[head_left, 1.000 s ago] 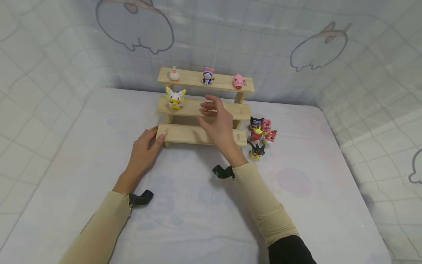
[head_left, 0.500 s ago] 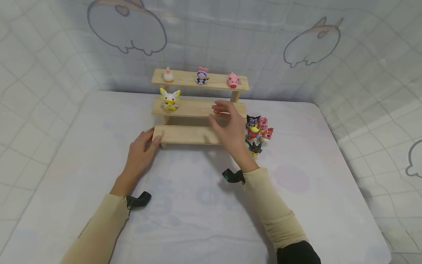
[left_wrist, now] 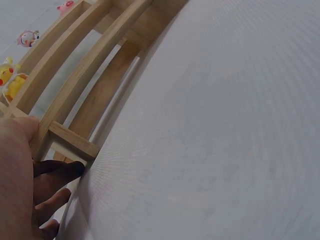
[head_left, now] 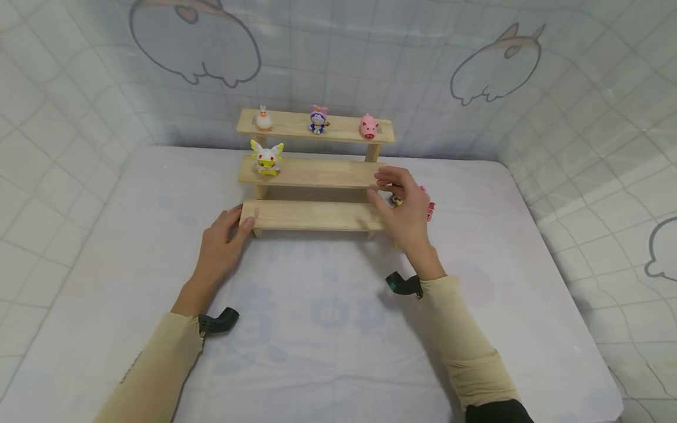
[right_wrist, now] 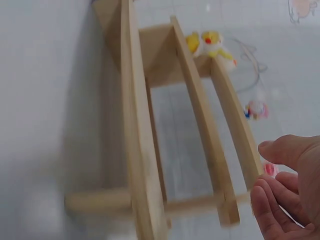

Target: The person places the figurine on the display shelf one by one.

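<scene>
A three-tier wooden display shelf [head_left: 317, 215] stands on the white-covered table. My left hand [head_left: 218, 249] grips the left end of its lowest step, thumb [left_wrist: 27, 125] on top and fingers down beside the leg. My right hand [head_left: 404, 211] hovers by the right end with thumb and fingers apart, holding nothing. On the middle tier's left sits a white-and-yellow eared figurine [head_left: 267, 158]. The top tier carries a white duck figurine [head_left: 263, 121], a blue figurine with a pink hat [head_left: 318, 120] and a pink pig figurine [head_left: 368, 126].
Beyond the right hand is a cluster of small figurines [head_left: 431, 211], mostly hidden by it. A patterned cloth backdrop [head_left: 344, 64] rises close behind the shelf and continues along both sides. Each wrist wears a black camera mount [head_left: 219, 321].
My right hand has moved right, from in front of the middle tier to the shelf's right end, covering most of the figurine cluster. My left hand keeps its hold. The view has shifted slightly.
</scene>
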A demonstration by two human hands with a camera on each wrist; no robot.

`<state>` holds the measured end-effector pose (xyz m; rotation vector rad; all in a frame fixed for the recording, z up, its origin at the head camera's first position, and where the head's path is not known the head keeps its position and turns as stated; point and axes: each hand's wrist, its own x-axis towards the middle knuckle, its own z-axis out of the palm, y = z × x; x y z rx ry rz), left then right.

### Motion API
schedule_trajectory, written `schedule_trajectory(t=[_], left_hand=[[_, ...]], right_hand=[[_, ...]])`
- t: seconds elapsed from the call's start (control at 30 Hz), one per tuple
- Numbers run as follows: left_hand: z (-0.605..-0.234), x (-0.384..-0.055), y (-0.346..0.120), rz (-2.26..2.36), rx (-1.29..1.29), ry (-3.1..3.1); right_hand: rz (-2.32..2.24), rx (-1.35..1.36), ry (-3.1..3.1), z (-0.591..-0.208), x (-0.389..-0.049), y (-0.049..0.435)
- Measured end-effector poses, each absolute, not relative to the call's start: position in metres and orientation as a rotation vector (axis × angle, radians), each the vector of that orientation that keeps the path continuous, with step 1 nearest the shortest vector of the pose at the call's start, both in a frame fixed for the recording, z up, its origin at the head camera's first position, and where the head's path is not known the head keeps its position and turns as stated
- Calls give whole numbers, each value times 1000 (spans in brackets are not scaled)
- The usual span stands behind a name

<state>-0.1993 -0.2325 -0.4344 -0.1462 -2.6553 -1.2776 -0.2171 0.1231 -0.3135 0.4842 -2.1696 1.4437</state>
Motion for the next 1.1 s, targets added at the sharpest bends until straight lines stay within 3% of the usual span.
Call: schedule_trajectory(t=[0.5,1.1], left_hand=[[-436,-200,-232,-1276,-126,-2655],[-433,-200,-231,-1290,-121,-2653]], right_hand=[[1243,240,-2281,-354,-232,218],[1171,145,-2726,-358,-232,259]])
